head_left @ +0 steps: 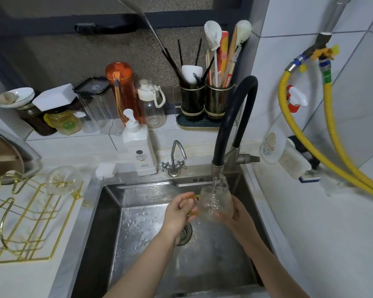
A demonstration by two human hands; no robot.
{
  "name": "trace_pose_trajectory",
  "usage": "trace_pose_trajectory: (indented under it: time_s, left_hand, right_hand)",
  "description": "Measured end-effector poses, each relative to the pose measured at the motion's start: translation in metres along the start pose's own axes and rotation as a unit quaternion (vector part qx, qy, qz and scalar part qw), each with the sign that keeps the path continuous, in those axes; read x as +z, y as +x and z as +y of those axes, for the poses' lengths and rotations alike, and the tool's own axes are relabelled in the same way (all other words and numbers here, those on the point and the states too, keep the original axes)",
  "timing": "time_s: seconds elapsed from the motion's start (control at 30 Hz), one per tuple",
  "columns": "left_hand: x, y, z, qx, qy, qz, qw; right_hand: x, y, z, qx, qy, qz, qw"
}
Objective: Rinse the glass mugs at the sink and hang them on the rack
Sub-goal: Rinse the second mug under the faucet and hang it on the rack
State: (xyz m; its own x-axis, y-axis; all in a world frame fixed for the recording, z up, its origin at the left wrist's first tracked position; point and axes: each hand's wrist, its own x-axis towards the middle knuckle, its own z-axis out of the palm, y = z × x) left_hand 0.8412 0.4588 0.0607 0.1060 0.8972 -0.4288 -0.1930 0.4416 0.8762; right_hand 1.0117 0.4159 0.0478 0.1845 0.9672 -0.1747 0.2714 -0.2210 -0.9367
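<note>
Stainless sink (pixel 138 222) gives open room below and left of the stream, but the black gooseneck faucet (pixel 235 117) hangs right over the rim and the steel walls are hard stops for glass; the gold wire rack (pixel 30 222) on the left counter already carries one glass mug (pixel 63 180) near its far end. The textured glass mug (pixel 215 204) being rinsed sits upright under the running water, likely light, rigid, brittle and wet-slick. Left hand (pixel 178 211) pinches its amber handle, right hand (pixel 238 214) cups the body with fingers curled — handle looks the safest hold.
</note>
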Motion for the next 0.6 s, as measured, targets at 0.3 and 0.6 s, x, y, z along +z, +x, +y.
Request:
trace_pose_trajectory:
  time_s: [0.3, 0.6]
  left_hand:
    - [-0.013, -0.002, -0.001, -0.024, 0.042, 0.025, 0.999]
    - [-0.036, -0.019, -0.022, -0.054, 0.177, 0.013, 0.983]
  right_hand:
    - [0.012, -0.007, -0.002, 0.081, 0.003, -0.034, 0.996]
    - [0.034, -0.038, 0.016, 0.237, -0.047, -0.075, 0.968]
